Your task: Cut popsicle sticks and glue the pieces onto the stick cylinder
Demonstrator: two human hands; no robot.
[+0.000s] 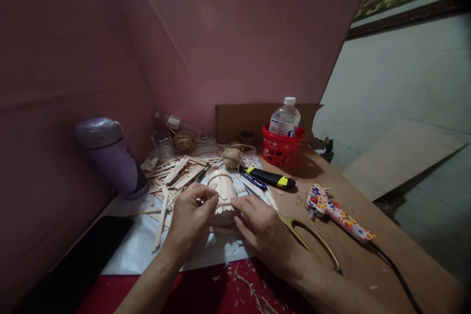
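Pink walls (228,34) surround hands (193,211) touching a stick-covered cylinder (223,187)

Both hands (191,210) touch twine (225,203) across a stick-covered cylinder (222,187) beside loose sticks (176,170)

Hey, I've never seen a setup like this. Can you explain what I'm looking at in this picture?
There's no machine here, just a person's two bare hands. The single picture comes from a camera worn on their head, looking forward and down.

The left hand and right hand are at a cylinder covered in wooden sticks, fingertips by the twine around its near end. Exactly how firmly each hand grips is hard to tell.

Loose sticks are piled beyond the left hand. Further back sits a ball of twine. Toward the right are a black-and-yellow knife, a flowery glue gun and a red tub with a bottle in it.
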